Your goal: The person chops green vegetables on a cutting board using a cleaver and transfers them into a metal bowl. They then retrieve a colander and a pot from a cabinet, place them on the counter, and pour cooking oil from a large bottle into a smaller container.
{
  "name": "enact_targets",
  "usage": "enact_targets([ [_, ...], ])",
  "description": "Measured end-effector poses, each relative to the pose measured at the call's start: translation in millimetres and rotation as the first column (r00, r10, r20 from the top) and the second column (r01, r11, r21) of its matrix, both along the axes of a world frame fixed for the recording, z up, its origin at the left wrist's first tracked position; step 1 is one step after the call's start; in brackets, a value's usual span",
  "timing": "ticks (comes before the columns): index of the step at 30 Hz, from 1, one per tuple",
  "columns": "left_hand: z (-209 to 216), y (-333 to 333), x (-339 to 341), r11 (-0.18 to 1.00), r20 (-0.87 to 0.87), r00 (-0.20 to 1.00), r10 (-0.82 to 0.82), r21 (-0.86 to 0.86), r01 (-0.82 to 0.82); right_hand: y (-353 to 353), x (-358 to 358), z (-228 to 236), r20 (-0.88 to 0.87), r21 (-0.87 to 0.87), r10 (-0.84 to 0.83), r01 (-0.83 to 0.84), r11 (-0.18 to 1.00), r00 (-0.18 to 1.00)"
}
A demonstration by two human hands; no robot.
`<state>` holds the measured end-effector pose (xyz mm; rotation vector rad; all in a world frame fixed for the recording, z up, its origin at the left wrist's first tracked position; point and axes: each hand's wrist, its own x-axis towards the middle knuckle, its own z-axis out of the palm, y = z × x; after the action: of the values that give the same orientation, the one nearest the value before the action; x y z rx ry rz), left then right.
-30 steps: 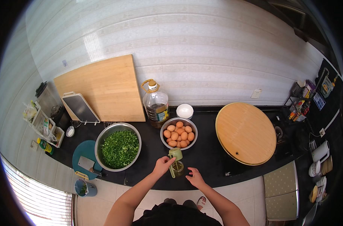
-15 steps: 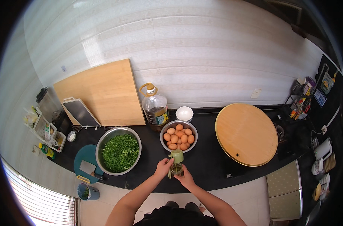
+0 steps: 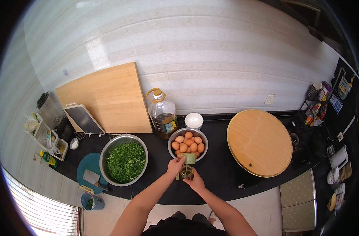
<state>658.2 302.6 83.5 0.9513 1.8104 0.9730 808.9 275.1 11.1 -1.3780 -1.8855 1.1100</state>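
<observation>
My left hand (image 3: 175, 166) is closed on a light green lid-like piece (image 3: 189, 158), held just over the near rim of a steel bowl of eggs (image 3: 205, 151). Below it, my right hand (image 3: 196, 181) grips a small glass jar (image 3: 186, 172) with some dark yellowish content. The green piece is by the jar's mouth; whether they touch, I cannot tell. Several brown eggs (image 3: 189, 142) fill the bowl, the nearest ones partly hidden behind the green piece and my left fingers.
A large steel bowl (image 3: 146, 167) of chopped greens stands left, beside a cleaver (image 3: 91, 176) on a teal round board (image 3: 85, 162). Behind the eggs are an oil jug (image 3: 163, 114) and white bowl (image 3: 193, 120). A round wooden lid (image 3: 259, 142) lies right.
Both hands have moved slightly forward, toward the egg bowl, with the jar and green piece. The green piece now sits a little further right. The view has shifted slightly.
</observation>
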Motion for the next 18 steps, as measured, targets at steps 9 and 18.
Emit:
enact_targets([
  [9, -8.4, 4.5, -10.1, 0.994, -0.053, 0.998, -0.032, -0.103, 0.026, 1.1, 2.4, 10.2, 0.105, -0.027, 0.007, -0.004, 1.000, 0.994],
  [18, 14.6, -4.7, -4.5, 0.995, -0.071, 0.996, -0.059, -0.079, 0.053, 4.7, 7.3, -2.3, 0.063, -0.107, 0.062, -0.055, 0.993, 0.996],
])
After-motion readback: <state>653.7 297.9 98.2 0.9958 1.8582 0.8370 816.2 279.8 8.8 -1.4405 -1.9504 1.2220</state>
